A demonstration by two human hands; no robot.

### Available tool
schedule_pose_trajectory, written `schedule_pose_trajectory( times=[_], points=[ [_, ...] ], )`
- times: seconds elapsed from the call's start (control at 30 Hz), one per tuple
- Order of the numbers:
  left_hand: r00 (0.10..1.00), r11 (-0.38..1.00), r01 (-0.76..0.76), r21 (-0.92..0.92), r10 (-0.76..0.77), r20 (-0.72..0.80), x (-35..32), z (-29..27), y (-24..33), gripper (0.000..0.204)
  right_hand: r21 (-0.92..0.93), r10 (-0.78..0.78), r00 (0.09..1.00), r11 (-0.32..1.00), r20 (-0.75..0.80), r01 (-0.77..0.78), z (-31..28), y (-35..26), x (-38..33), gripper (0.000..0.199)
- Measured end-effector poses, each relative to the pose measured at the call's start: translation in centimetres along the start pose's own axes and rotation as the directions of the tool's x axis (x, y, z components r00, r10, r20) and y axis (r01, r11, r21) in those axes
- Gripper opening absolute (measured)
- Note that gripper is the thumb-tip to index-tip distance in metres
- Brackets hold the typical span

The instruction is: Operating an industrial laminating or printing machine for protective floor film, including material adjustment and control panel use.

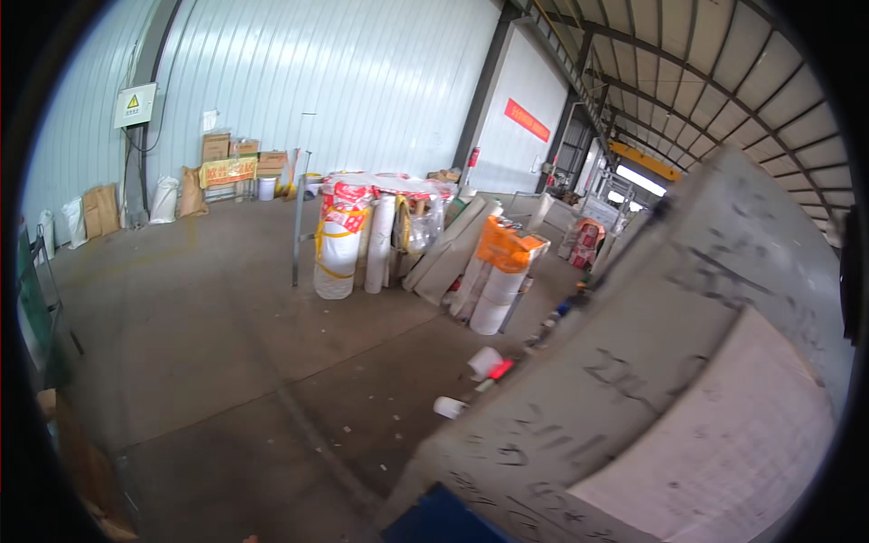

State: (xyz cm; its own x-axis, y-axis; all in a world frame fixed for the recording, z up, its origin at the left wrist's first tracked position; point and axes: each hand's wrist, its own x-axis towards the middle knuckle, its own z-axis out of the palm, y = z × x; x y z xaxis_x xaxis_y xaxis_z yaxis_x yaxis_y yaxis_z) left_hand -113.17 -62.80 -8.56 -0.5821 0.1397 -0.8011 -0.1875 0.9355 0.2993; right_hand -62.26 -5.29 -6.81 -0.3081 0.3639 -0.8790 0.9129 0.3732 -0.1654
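Neither of my hands shows clearly in the head view. Closest to me, at the right, rises a large grey panel with dark handwritten marks on it. A pale sheet of paper lies against its surface, its writing blurred. Below the panel, a blue flat-sided thing juts in at the lower edge; its kind is not clear. Past the panel's left edge are a small white roll, a second white roll-like piece and a blurred red object.
Tall wrapped rolls stand mid-floor beside leaning boards and a white roll with orange wrapping. Sacks and cardboard boxes line the far wall. Brown cardboard lies at the lower left. Small scraps dot the concrete floor.
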Motion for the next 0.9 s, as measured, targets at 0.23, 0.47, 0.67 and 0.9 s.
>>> schedule_pose_trajectory(
  times=[0.23,0.47,0.67,0.9],
  points=[
    [0.998,0.998,-0.058,-0.033,0.057,-0.022,15.3,-9.8,-6.0,0.074,0.076,-0.121,0.989,0.990,0.081,0.115,7.9,-21.0,9.3,0.050],
    [0.974,0.978,-0.202,0.048,0.205,-0.095,27.1,-23.6,-6.9,0.059,0.353,-0.190,0.980,0.922,0.051,0.160,15.8,-38.3,12.3,0.050],
    [0.889,0.851,-0.441,0.285,0.458,0.006,39.7,-35.2,15.1,0.060,0.639,-0.158,0.969,0.729,-0.189,0.244,16.6,-49.2,18.7,0.050],
    [0.725,0.654,-0.662,0.365,0.683,0.092,46.4,-36.7,48.3,0.061,0.714,-0.059,0.870,0.545,-0.490,0.440,0.1,-54.0,29.4,0.050]
  ],
)
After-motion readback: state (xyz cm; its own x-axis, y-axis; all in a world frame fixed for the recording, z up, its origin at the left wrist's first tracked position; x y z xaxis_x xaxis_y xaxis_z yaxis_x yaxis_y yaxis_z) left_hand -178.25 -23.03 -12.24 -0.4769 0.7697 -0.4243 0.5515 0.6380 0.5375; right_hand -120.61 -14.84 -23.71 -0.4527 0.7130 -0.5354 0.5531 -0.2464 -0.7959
